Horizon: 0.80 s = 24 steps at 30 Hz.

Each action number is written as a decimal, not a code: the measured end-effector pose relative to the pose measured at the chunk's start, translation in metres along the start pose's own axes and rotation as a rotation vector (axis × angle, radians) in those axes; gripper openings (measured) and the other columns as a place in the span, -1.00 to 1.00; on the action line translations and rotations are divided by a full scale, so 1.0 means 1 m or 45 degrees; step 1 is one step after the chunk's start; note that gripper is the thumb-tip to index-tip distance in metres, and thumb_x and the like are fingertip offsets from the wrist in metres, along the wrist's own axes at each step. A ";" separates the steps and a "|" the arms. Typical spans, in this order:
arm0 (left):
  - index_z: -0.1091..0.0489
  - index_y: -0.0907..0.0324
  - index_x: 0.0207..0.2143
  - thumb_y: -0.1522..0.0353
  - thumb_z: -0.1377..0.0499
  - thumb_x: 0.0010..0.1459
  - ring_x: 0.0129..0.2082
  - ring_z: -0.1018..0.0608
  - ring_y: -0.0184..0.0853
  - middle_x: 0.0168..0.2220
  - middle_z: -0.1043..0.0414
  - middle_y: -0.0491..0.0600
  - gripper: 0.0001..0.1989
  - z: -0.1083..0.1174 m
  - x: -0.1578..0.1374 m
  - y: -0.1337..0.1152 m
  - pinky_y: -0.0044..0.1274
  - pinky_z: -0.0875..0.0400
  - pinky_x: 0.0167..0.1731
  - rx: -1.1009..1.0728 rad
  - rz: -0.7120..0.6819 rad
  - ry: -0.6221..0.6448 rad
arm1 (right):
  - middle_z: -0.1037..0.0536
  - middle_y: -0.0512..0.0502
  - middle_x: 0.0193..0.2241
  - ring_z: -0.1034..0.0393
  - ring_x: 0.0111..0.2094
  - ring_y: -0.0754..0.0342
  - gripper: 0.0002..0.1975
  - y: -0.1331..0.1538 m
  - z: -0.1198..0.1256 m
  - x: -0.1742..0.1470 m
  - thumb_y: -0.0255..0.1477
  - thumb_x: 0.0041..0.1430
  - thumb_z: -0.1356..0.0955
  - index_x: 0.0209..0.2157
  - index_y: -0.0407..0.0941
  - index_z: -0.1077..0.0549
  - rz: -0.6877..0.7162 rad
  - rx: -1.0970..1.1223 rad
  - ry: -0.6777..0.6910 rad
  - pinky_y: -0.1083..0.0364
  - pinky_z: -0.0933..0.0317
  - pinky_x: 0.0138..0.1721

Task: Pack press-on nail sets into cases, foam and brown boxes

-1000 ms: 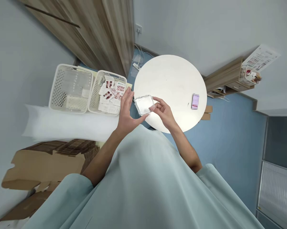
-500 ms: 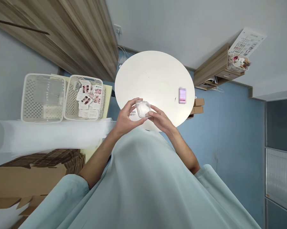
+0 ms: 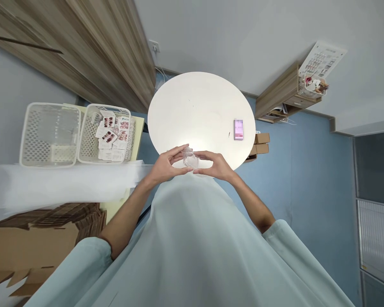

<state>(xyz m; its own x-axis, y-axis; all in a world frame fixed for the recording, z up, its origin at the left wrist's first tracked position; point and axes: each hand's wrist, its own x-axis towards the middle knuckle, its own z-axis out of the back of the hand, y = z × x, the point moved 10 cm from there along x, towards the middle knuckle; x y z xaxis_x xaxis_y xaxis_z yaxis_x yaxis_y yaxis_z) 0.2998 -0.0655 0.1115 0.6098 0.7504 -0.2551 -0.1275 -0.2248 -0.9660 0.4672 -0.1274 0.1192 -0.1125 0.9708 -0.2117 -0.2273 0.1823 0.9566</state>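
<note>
A small clear plastic box (image 3: 191,159) is held up between my two hands, over the near edge of the round white table (image 3: 198,102). My left hand (image 3: 166,165) grips its left side, thumb below and fingers above. On the right side, my right hand (image 3: 216,165) pinches it the same way, fingertips at the top and thumb at the bottom. The box looks tilted, and I cannot make out whether anything is inside or whether its lid is fastened.
A phone-like device (image 3: 238,129) with a blurred screen lies at the table's right. To the left stand a white basket (image 3: 83,140) of printed cards and a clear-walled basket (image 3: 23,140). White sheeting (image 3: 64,183) and folded cardboard (image 3: 28,247) lie nearer.
Both hands have come closer to my body with the plastic box, and it has turned in them. My right hand has moved from its corner to its right side. The view has shifted slightly.
</note>
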 end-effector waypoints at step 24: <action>-0.41 -0.06 0.48 0.11 -0.65 -0.05 0.33 -0.58 0.08 0.38 -0.48 0.16 0.04 0.022 -0.014 0.032 -0.06 -0.51 0.36 -0.052 -0.009 0.030 | -0.63 -0.05 -0.28 -0.53 -0.26 0.03 -0.31 -0.025 -0.007 0.048 0.37 0.33 -0.33 -0.18 -0.02 -0.53 -0.036 0.221 -0.287 -0.02 -0.50 -0.09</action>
<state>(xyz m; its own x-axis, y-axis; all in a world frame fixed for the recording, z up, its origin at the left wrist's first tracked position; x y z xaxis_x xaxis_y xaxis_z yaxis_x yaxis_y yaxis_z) 0.2698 -0.0700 0.0829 0.6291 0.7371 -0.2467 -0.0913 -0.2451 -0.9652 0.4605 -0.0867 0.0841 0.1138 0.9716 -0.2076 -0.0557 0.2149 0.9750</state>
